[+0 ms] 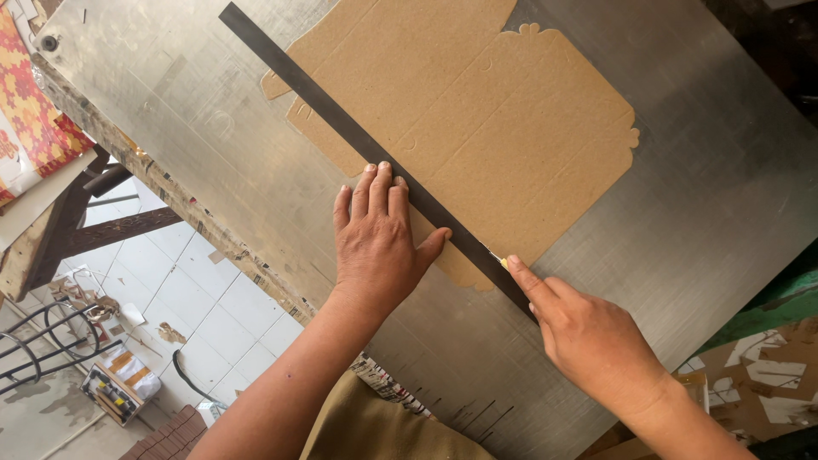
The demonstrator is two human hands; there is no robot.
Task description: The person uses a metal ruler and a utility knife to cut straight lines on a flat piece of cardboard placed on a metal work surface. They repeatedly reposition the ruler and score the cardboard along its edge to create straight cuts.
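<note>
Nearest, at the desk's near edge: right hand [596, 336] is closing around a small cutting blade with a yellow tip [501, 261], forefinger stretched along it so the point is riding tight against the rule. The grip is pressed together on the blade; most of the tool is hidden under the fingers.

Just beyond, left hand [377, 243] is lying flat, fingers spread and fingertips pressing down on the long dark flat metal ruler [366, 149], thumb splayed towards the blade. Judged as a hold-down: weight on the straightedge is keeping it from sliding while the blade is running along its edge. This hand is holding nothing, only pressing.

Under the ruler: flat brown cardboard die-cut sheet with scalloped tabs [503, 128], lying in the middle of the scratched grey metal-topped desk [724, 196], reaching towards the far edge. The ruler is crossing the sheet's left margin diagonally, from near edge towards the far left corner, seemingly lined up to trim that side.

Left of the desk's edge: white tiled floor [204, 294], far below.
</note>
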